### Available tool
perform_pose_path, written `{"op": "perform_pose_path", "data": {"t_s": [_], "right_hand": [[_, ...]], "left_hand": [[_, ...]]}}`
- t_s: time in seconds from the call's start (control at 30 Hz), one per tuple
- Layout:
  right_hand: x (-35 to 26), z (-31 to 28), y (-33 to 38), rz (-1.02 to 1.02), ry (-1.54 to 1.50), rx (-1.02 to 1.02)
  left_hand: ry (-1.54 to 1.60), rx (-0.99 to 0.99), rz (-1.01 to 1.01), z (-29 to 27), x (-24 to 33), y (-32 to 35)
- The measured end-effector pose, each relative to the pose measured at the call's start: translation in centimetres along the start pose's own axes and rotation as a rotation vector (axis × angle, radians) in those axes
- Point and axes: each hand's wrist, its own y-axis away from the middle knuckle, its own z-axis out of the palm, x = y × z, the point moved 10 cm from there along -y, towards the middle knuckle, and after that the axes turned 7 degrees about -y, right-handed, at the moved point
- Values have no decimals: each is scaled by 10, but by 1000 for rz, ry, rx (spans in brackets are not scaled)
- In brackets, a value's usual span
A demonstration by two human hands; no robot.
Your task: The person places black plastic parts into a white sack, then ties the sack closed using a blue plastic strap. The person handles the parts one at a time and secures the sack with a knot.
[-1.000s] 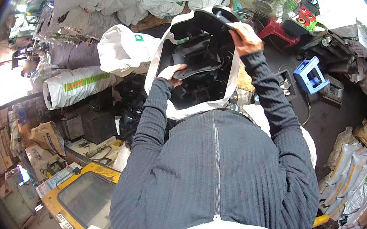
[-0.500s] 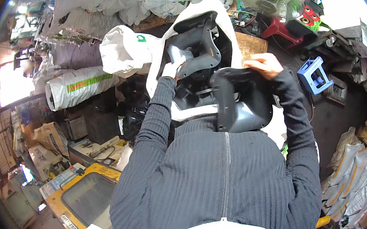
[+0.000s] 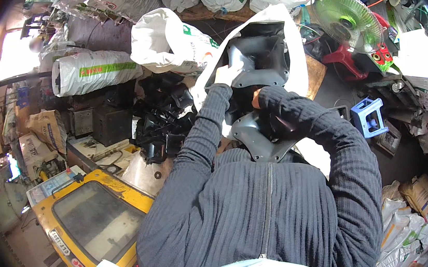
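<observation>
now the right hand (image 3: 256, 98) has moved over the sack (image 3: 298, 64), grip unclear; left hand (image 3: 227, 75) pinches a black part (image 3: 262, 77) inside.

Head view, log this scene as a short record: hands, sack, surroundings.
Left hand: against the left edge of the upper black part; grip unclear
Right hand: mostly hidden by its sleeve, below the upper part
White sack: open, upper part inside
Lower black part: in front of the torso, partly under that sleeve
Left side: pile of black parts
Right side: blue plastic stool, green-centred fan
</observation>
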Motion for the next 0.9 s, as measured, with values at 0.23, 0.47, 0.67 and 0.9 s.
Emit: {"op": "perform_pose_path", "data": {"t_s": [0.23, 0.47, 0.67, 0.9], "right_hand": [[54, 30, -25, 93, -214, 130], [30, 34, 6, -99, -295, 68], [24, 26, 30, -17, -533, 8], [11, 47, 53, -72, -383, 10]], "left_hand": [[-159, 71, 37, 0, -5, -12], [-251, 68, 49, 14, 18, 7], [-471, 240, 224, 7, 25, 22], [-1206, 335, 10, 11, 14, 47]]}}
